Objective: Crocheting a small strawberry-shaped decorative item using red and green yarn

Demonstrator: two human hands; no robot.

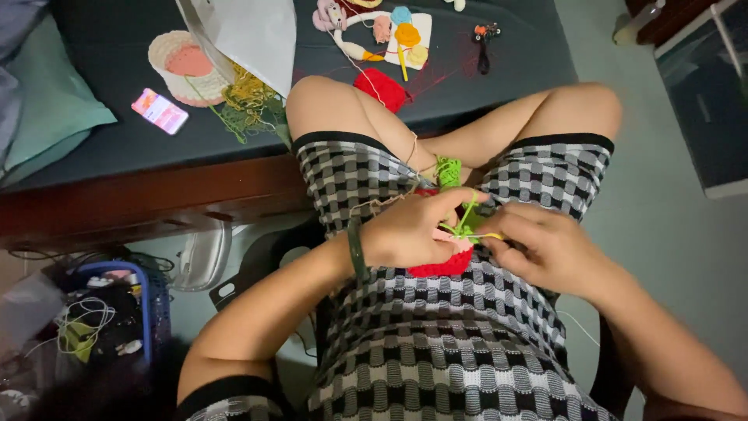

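My left hand [413, 230] holds a small red crocheted piece [441, 267] against my lap, with green yarn [449, 171] looped over its forefinger. My right hand [538, 245] pinches a thin yellow crochet hook [487, 235] that meets the green stitches at the red piece's top edge. Both hands rest over my crossed legs in black, grey and white checked shorts. A dark band sits on my left wrist.
A dark bed [117, 132] ahead carries a white and pink crocheted basket [187, 66], a pink card [160, 111], tangled yellow-green yarn [249, 105], a red crocheted piece [382, 88], small crocheted figures [405, 35] and a white sheet [249, 31]. A blue basket [148, 304] with cables stands lower left.
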